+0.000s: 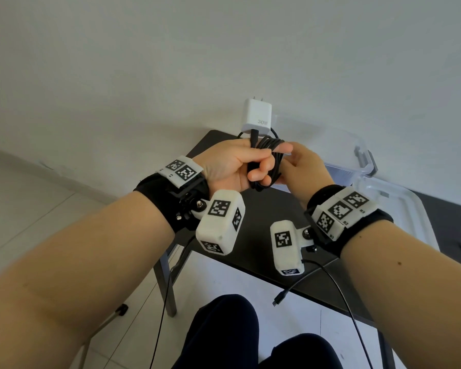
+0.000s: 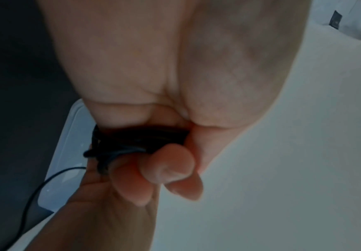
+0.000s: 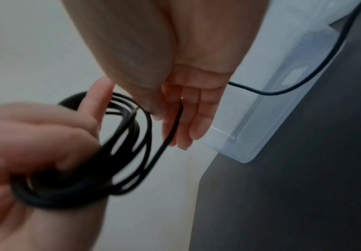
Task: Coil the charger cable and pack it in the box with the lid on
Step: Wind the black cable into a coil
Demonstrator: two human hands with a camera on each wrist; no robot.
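Observation:
My left hand point(image 1: 250, 166) grips a coil of black charger cable point(image 1: 268, 161) in front of me, above the table. The white charger plug point(image 1: 257, 115) stands up out of the top of that fist. My right hand point(image 1: 296, 161) is against the coil's right side. In the right wrist view, the right hand point(image 3: 171, 118) pinches one cable strand between thumb and fingers, and the strand runs down into the coil point(image 3: 119, 152). The left wrist view shows the coil point(image 2: 136, 141) wrapped under the curled left fingers point(image 2: 169, 168). The clear plastic box point(image 1: 330, 145) stands behind my right hand.
The box's clear lid point(image 1: 405, 209) lies on the dark table point(image 1: 264, 206) at right, in front of the box. A thin black lead with a small plug point(image 1: 278, 299) hangs below my right wrist. Floor and my knees are under the table's near edge.

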